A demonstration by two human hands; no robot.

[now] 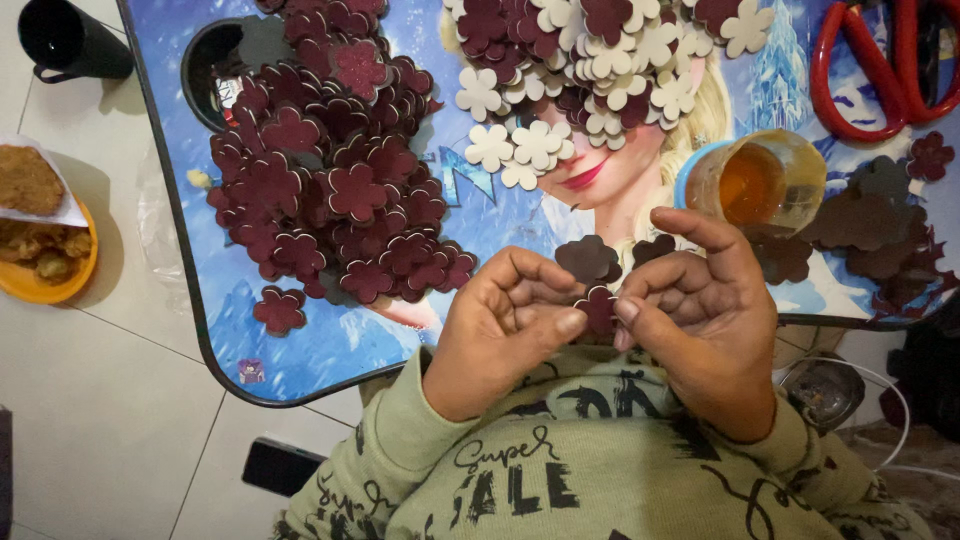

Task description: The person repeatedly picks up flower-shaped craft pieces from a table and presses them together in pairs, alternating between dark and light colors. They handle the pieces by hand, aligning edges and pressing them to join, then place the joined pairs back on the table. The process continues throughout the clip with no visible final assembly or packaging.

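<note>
Both my hands meet over the near edge of a small blue picture-printed table [330, 345]. My left hand [500, 335] and my right hand [700, 320] pinch one dark red flower-shaped cutout [599, 306] between thumbs and forefingers. Two more dark flower cutouts [588, 258] lie on the table just beyond my fingers. A big heap of dark red flower cutouts [335, 170] covers the table's left half. A pile of cream and maroon flower cutouts [590, 60] lies at the far middle.
A tipped clear jar of amber glue with a blue rim [760, 185] lies right of my hands, brown cutouts [865, 225] beyond it. Red-handled scissors [865, 70] sit far right. On the floor left: a black mug [65, 40] and an orange plate of fried food [40, 250].
</note>
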